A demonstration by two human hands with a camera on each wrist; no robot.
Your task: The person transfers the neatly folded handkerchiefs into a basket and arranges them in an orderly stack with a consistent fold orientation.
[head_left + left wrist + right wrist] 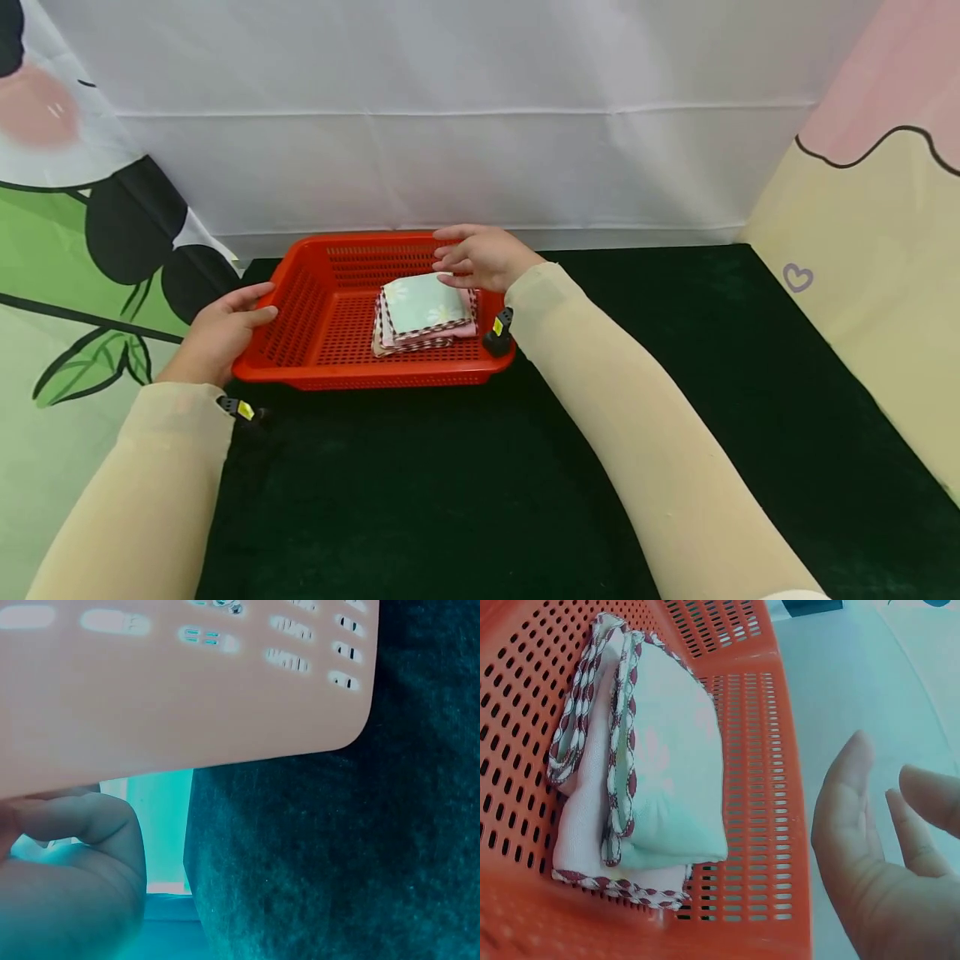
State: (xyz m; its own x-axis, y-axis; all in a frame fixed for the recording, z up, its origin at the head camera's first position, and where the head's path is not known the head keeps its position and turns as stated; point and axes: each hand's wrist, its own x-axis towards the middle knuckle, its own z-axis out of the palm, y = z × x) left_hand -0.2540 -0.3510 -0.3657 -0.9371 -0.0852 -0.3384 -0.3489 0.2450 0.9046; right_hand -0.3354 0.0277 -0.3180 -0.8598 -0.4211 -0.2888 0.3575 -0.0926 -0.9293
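Observation:
A red plastic basket (352, 325) with slotted walls holds a small stack of folded cloths. On top lies a pale green cloth (423, 302) with a flower print and a dark-red-and-white edging. A pink cloth (592, 802) shows beneath it, with the same edging. My left hand (221, 333) grips the basket's left rim; its thumb (82, 817) shows bent at the edge in the left wrist view. Above the stack and the basket's right side, my right hand (483, 257) is held with fingers spread and relaxed, nothing between them.
The basket stands on a dark green cloth-covered table (450, 475), near its back edge. Behind rises a white fabric backdrop (480, 150). Printed panels flank both sides, the right one cream and pink (847, 275). Small wrist cameras (498, 333) sit at both cuffs.

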